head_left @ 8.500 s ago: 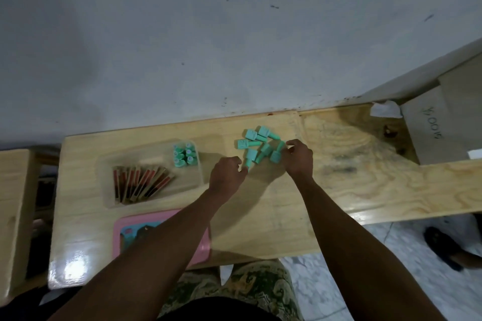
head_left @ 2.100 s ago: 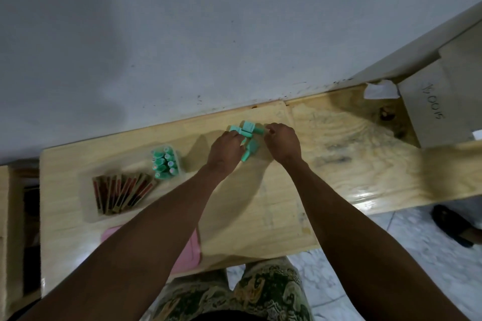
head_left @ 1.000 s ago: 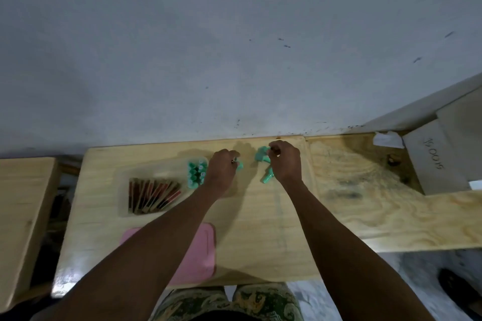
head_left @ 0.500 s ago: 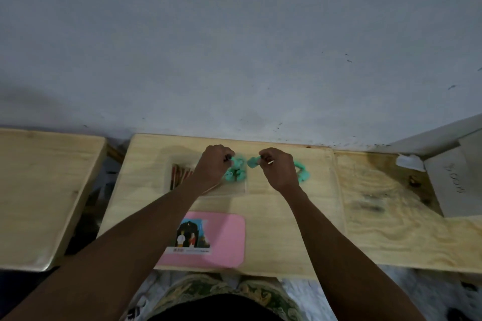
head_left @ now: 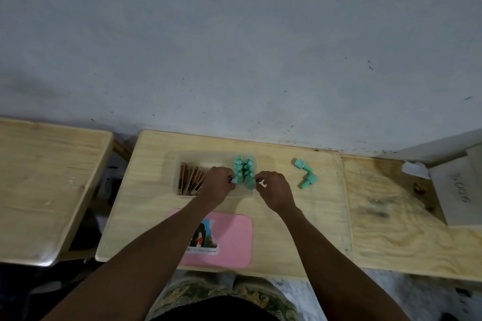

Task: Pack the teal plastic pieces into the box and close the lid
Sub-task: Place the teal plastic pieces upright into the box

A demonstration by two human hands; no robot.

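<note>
Teal pieces (head_left: 244,172) stand clustered in the box (head_left: 182,164), both hands (head_left: 216,185) pinching them; three lie loose (head_left: 305,173) outside.

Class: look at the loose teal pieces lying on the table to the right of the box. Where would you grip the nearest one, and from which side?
Probably across its wider block end, from above: the nearest loose teal piece lies flat on the table, its sides exposed, though it seems to touch its neighbour behind.

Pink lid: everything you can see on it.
The lid is a flat pink rectangle with rounded corners, plastic by the look, with a picture sticker near its middle. It lies flat on the table at the near edge, apart from the box. The left forearm crosses over it.
</note>
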